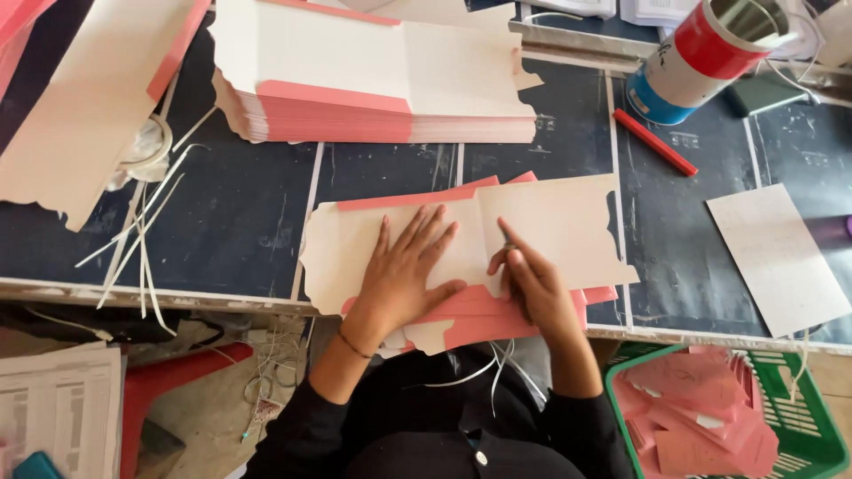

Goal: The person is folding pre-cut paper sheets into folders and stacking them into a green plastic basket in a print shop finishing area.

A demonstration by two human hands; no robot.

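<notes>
On the card sheet point(550, 222), left hand point(404, 275) fingers spread; right hand point(532, 284) fingers pinched on a small tool point(509, 245).

Bare dark tabletop point(240, 222) left of the card sheet point(550, 222); card stack point(382, 80) blocks behind, tin can point(710, 53) and red pencil point(655, 142) right.

Die-cut card sheet point(550, 226): cream face, pink edge showing at top.
Sheets beneath it point(497, 319): pink.
Stack of card sheets point(382, 80): cream top, pink band, pink side edges.
Second stack point(80, 115): cream with a pink strip.
Desk point(248, 213): dark blue-black, scuffed, crossed by pale lines.
Can point(701, 53): red, white and blue bands, silver top.
Pencil point(655, 142): red.
Loose board point(777, 257): off-white, faintly dotted.
Basket point(799, 426): green lattice, holding pink scraps point(692, 408).
Strips point(142, 239): white.
Sleeves point(302, 435): black.
Stool point(169, 381): red.
</notes>
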